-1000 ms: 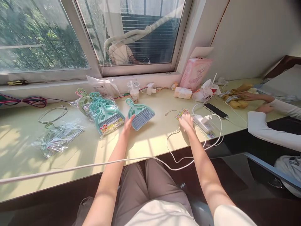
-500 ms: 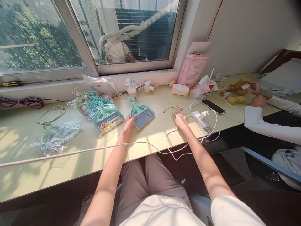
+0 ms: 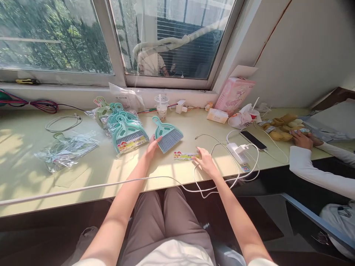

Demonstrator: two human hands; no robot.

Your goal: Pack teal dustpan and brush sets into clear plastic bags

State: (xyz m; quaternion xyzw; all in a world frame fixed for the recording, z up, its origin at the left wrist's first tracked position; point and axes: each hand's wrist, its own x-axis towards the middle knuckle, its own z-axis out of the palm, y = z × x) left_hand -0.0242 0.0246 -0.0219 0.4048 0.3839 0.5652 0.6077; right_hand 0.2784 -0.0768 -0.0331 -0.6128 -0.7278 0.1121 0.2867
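The 2 hands are apart from each other. The left hand (image 3: 152,146) is clamped on the near left edge of a teal plastic dustpan with a grey-bristled brush in it (image 3: 169,136), the thumb lying over this edge. The dustpan is on the pale yellow-green table (image 3: 163,167), with its handle pointing away from the person. To the right of the dustpan, and nearer to the person, there is a narrow printed card in yellow and white with red pictures (image 3: 184,156). The right hand (image 3: 205,160) touches the right end of this card; whether the fingers pinch it, I cannot tell.

Just left of the dustpan is a group of similar teal dustpans, partly in clear wrap (image 3: 126,127). Behind the dustpan stands a clear plastic cup with a straw (image 3: 161,108). Well to its right are a white rectangular power strip (image 3: 237,154) and a flat black phone (image 3: 253,140).
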